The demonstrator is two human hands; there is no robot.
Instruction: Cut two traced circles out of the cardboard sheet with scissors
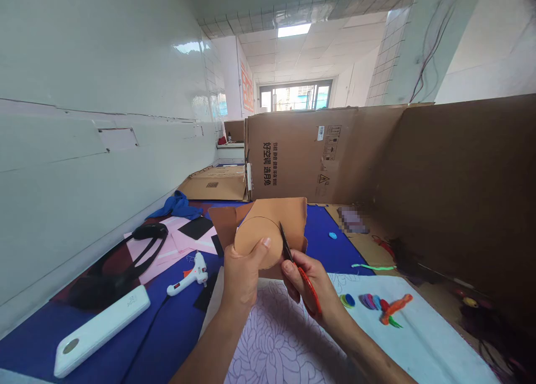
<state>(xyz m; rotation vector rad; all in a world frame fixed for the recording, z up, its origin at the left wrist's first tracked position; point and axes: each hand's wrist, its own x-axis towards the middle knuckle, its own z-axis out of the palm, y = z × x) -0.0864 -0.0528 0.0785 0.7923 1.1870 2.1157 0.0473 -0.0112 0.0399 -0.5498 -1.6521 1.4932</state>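
A carton (297, 155) stands at the back of the blue table (176, 322). A drawing (274, 331) lies before me, and above it is the cardboard (255, 233) with a round outline. My left hand (246, 268) is closed on this cardboard, thumb on top. My right hand (319, 279) curls around the red scissors (286, 247), whose blades are at the right side of the outline. The glue gun (190, 275) lies to the left.

The blue tabletop (176, 339) carries a glue gun (193, 273), pink sheets (184, 243) — and a white device (103, 331).

One head-worn camera looks forward and down over the nearby blue tabletop (163, 339).
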